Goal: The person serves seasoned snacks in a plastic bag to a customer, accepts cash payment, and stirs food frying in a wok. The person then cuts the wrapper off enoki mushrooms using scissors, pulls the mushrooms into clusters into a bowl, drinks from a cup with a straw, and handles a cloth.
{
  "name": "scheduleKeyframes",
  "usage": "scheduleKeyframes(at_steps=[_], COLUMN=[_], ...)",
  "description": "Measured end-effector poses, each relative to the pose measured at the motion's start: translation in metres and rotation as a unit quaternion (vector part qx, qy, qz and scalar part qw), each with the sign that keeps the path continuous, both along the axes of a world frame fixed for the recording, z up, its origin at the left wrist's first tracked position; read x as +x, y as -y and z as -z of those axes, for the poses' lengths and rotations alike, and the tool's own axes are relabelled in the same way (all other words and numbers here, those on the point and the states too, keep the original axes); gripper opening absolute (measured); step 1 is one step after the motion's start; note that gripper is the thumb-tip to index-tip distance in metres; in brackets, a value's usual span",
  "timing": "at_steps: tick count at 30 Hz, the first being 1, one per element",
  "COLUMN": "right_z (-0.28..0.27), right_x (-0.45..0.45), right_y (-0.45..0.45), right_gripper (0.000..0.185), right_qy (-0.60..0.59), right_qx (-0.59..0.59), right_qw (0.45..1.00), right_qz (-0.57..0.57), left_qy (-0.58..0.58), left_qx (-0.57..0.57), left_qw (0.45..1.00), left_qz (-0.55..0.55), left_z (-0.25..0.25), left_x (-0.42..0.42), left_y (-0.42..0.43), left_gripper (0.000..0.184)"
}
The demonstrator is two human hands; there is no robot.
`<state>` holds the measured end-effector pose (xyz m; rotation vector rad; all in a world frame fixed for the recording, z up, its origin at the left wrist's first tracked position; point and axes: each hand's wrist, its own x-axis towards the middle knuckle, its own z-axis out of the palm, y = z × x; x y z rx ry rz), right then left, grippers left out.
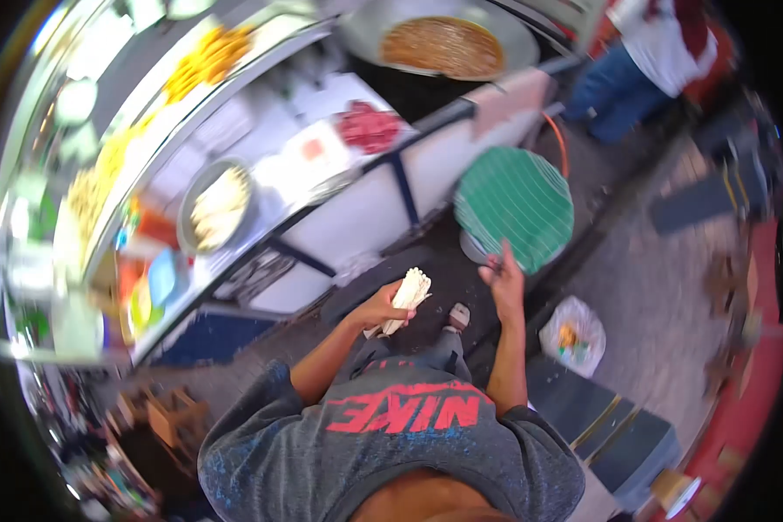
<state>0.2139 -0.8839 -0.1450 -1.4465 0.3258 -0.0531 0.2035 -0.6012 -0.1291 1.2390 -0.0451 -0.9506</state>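
My left hand (377,309) is closed around a bundle of pale, cream-coloured strips (411,291), whose ends stick out past the fingers. I cannot make out exactly what the strips are. To the right, my right hand (503,275) has its fingers apart, with the index finger stretched out, and nothing shows in it. It is nearest to a round container covered by a green striped cloth (515,207); whether the fingertips touch the cloth is unclear. On the counter, a grey basin (185,217) holds similar pale pieces (220,209).
A large metal pan (528,45) of brown liquid is at the back. Dark red pieces (367,127) and a white tray (317,152) lie on the counter (274,187). A clear plastic bag (574,317) rests at right. Another person (639,61) stands at the upper right.
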Motion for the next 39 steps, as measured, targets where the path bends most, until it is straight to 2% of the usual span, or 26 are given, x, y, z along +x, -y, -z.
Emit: scheduleKeyframes(at_steps=[2,4,6,8,10,12,14,18,19,20,21,22,23,24,25,26,28,30,31,32,33,35,36,37,38,39], right_z=[-0.044,-0.103,-0.106,-0.147,-0.147,-0.127,-0.136,-0.134,-0.143,-0.153,-0.159,-0.18,-0.192,-0.187,-0.185,-0.157,-0.148,-0.158,-0.167,-0.165,-0.171,-0.175,-0.173,-0.172,-0.171,-0.17], right_x=[0.04,0.088,0.139,0.173,0.214,0.258,0.251,0.248,0.242,0.234,0.224,0.206,0.185,0.165,0.156,0.15,0.141,0.153,0.156,0.161,0.166,0.175,0.176,0.178,0.179,0.178], right_y=[-0.087,-0.161,-0.23,-0.279,-0.312,-0.335,-0.35,-0.371,-0.369,-0.369,-0.368,-0.372,-0.373,-0.374,-0.373,-0.38,-0.384,-0.385,-0.385,-0.39,-0.396,-0.416,-0.424,-0.434,-0.445,-0.458], right_gripper=[0.071,0.061,0.047,0.035,0.028,0.024,0.021,0.022,0.023,0.024,0.031,0.048,0.067,0.077,0.085,0.088,0.085,0.079,0.056,0.055,0.055,0.053,0.052,0.05,0.049,0.046], right_qy=[0.124,0.094,0.204,0.194,0.296,0.192,0.123,0.109,0.176,0.249,0.318,0.266,0.143,0.047,-0.028,0.02,0.081,0.007,0.006,0.02,0.011,0.032,0.029,0.028,0.029,0.048], right_qx=[-0.111,-0.321,-0.352,-0.38,-0.408,-0.614,-0.71,-0.768,-0.75,-0.724,-0.586,-0.461,-0.298,-0.145,-0.09,-0.028,0.103,0.12,0.162,0.164,0.2,0.269,0.282,0.296,0.311,0.314], right_qw=[0.976,0.913,0.892,0.884,0.851,0.713,0.579,0.482,0.504,0.519,0.636,0.691,0.718,0.708,0.632,0.599,0.597,0.605,0.622,0.659,0.663,0.676,0.694,0.711,0.727,0.741], right_qz=[-0.138,-0.236,-0.198,-0.192,-0.15,-0.278,-0.382,-0.407,-0.39,-0.381,-0.389,-0.489,-0.613,-0.69,-0.77,-0.8,-0.792,-0.787,-0.766,-0.734,-0.721,-0.685,-0.661,-0.637,-0.611,-0.591], left_qy=[0.027,0.05,0.08,0.115,0.103,0.097,0.111,0.171,0.204,0.247,0.306,0.359,0.381,0.357,0.386,0.351,0.347,0.317,0.319,0.353,0.336,0.423,0.375,0.332,0.279,0.294], left_qx=[0.008,0.016,0.033,0.049,0.055,0.066,0.064,0.093,0.127,0.182,0.205,0.333,0.378,0.421,0.455,0.52,0.523,0.56,0.553,0.54,0.551,0.486,0.366,0.23,0.087,0.027], left_qw=[0.995,0.986,0.972,0.955,0.945,0.938,0.936,0.922,0.921,0.909,0.898,0.855,0.832,0.83,0.801,0.779,0.777,0.765,0.769,0.76,0.759,0.736,0.791,0.814,0.804,0.785], left_qz=[-0.091,-0.157,-0.219,-0.27,-0.307,-0.325,-0.327,-0.335,-0.306,-0.281,-0.24,-0.171,-0.144,-0.078,-0.048,0.005,0.05,0.001,-0.015,-0.077,-0.088,-0.209,-0.315,-0.419,-0.518,-0.545], left_z=[-0.015,-0.024,-0.031,-0.044,-0.061,-0.062,-0.073,-0.094,-0.094,-0.115,-0.129,-0.138,-0.158,-0.186,-0.185,-0.214,-0.214,-0.236,-0.24,-0.243,-0.261,-0.253,-0.246,-0.239,-0.226,-0.201], left_x=[-0.024,-0.039,-0.056,-0.07,-0.083,-0.09,-0.093,-0.081,-0.075,-0.068,-0.058,-0.049,-0.04,-0.03,-0.02,-0.01,0.01,0.025,0.034,0.039,0.047,0.05,0.049,0.049,0.047,0.051], left_y=[-0.048,-0.096,-0.143,-0.181,-0.207,-0.228,-0.236,-0.245,-0.252,-0.25,-0.25,-0.255,-0.249,-0.242,-0.242,-0.232,-0.235,-0.234,-0.242,-0.252,-0.258,-0.297,-0.31,-0.323,-0.327,-0.33], left_gripper=[0.055,0.053,0.056,0.057,0.058,0.06,0.058,0.057,0.057,0.069,0.072,0.077,0.079,0.083,0.086,0.087,0.089,0.086,0.092,0.098,0.101,0.103,0.096,0.09,0.085,0.079])
